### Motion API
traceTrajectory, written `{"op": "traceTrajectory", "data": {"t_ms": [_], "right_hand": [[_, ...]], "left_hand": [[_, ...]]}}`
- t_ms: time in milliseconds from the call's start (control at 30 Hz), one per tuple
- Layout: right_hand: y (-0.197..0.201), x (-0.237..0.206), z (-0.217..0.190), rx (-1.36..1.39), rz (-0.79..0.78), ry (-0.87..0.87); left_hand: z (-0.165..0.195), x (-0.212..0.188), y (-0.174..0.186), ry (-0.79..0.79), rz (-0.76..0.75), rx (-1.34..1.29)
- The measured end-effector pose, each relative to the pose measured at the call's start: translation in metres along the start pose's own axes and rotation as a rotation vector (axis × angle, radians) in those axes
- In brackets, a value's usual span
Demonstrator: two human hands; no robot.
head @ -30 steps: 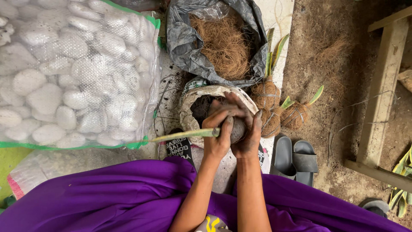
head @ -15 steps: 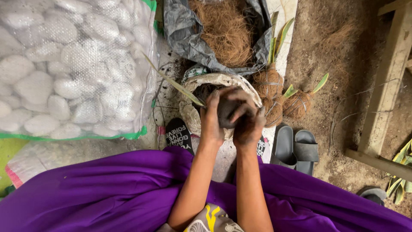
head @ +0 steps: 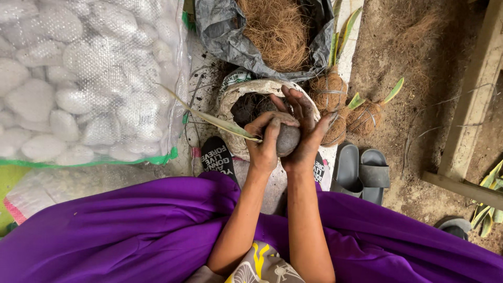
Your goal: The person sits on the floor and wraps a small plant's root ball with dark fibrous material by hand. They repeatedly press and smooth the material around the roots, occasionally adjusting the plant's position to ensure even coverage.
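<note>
Both hands, the left hand (head: 267,144) and right hand (head: 304,133), cup a dark soil ball (head: 287,139) with a long leaf (head: 209,116), held above the open sack of soil (head: 230,105). It looks damp, soft and crumbly, best gripped around the ball. The leaf, earlier pointing to 9 o'clock, now points to 10.

Single head-mounted view, which looked steeply down from above the seated person's lap, close to both forearms. The frame faced forward over the purple cloth (head: 131,230) toward the ground, reaching the sack of white stones (head: 78,78) and grey sandals (head: 361,170).
</note>
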State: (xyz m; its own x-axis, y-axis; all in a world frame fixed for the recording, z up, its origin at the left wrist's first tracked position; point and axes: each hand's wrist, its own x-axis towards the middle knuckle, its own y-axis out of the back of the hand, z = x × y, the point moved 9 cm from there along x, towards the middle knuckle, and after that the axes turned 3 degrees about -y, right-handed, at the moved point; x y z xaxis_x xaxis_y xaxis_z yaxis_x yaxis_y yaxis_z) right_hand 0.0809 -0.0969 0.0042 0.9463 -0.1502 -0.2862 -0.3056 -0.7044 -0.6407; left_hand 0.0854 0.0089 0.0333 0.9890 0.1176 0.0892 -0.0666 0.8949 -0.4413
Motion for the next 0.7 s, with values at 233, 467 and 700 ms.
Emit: {"op": "traceTrajectory", "data": {"t_ms": [233,467,700], "right_hand": [[0.002,0.001,-0.010,-0.123,0.020,0.056],[0.015,-0.008,0.001,-0.359,-0.027,-0.045],[-0.020,-0.027,-0.048,-0.821,-0.005,0.516]], "left_hand": [[0.016,0.006,-0.014,-0.100,-0.120,0.171],[0.046,0.006,-0.002,-0.339,0.070,0.664],[-0.024,0.004,0.020,0.267,0.204,0.076]]}}
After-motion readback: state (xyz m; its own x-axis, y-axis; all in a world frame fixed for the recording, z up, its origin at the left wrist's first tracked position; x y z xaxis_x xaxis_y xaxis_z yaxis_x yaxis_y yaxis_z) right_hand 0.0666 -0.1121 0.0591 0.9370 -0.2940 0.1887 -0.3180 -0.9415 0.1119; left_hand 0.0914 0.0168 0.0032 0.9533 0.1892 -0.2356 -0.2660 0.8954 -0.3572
